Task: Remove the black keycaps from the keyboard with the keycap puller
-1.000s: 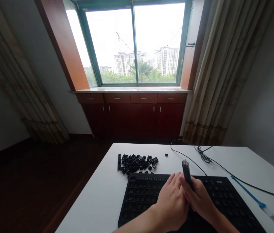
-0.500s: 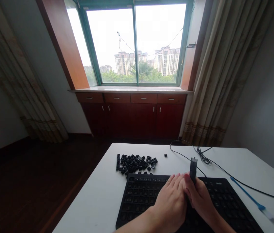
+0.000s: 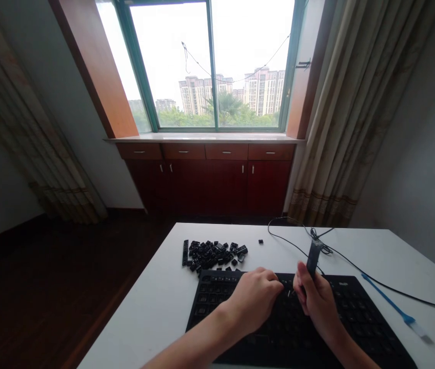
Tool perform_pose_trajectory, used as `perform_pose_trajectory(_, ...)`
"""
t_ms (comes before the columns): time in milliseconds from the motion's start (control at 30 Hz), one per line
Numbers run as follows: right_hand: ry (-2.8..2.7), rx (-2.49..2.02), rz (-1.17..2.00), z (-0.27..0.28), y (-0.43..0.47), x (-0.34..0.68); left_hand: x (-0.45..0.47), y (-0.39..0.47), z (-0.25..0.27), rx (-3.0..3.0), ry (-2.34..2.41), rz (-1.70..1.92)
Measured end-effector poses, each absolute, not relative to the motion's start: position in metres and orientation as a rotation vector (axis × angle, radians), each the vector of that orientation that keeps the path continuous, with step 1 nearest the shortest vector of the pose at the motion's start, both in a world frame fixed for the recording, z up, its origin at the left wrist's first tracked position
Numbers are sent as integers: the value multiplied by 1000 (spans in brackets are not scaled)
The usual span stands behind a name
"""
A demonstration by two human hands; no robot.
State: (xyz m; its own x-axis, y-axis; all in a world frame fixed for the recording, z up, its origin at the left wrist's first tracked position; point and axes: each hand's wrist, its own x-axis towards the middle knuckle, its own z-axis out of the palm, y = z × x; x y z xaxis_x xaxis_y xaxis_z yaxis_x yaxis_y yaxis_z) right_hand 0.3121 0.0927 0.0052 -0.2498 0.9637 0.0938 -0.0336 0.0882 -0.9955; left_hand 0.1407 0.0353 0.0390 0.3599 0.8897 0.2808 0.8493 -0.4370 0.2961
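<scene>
A black keyboard [image 3: 213,297] lies on the white table, many of its key places on the left showing bare sockets. My right hand [image 3: 317,302] is closed around a dark, narrow, stick-like piece [image 3: 313,259], which points upward above the keyboard's back edge; its exact kind is unclear. Over the middle of the keyboard, my left hand [image 3: 258,294] has its fingers bent and pressed together, tips low near the keys. Whatever lies between those fingertips is hidden. Behind the keyboard's left part sits a pile of loose black keycaps [image 3: 210,254].
One keycap [image 3: 261,241] lies apart near the table's [image 3: 136,307] back edge. A black cable [image 3: 379,292] runs coiled and loose across the right side. Beside the keyboard rests a blue-handled brush [image 3: 390,302]. A red-brown cabinet [image 3: 205,187] stands under the window.
My hands have come apart: the left moved to the left and lower over the keyboard, the right slightly right with the stick-like piece, now tilted. The view has shifted a little.
</scene>
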Motion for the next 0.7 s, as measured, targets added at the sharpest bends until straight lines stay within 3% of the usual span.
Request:
perform_pose_trajectory(200, -1422, -995, 1371, 6, 94, 313, 114, 51, 42, 2334, 1720, 748)
perform_pose_trajectory(400, -1440, -994, 1382, 9, 94, 311, 86, 63, 32, 2316, 1904, 639)
perform_pose_trajectory(700, -1634, -822, 1492, 18, 91, 315, 103, 54, 42, 2382, 1813, 655)
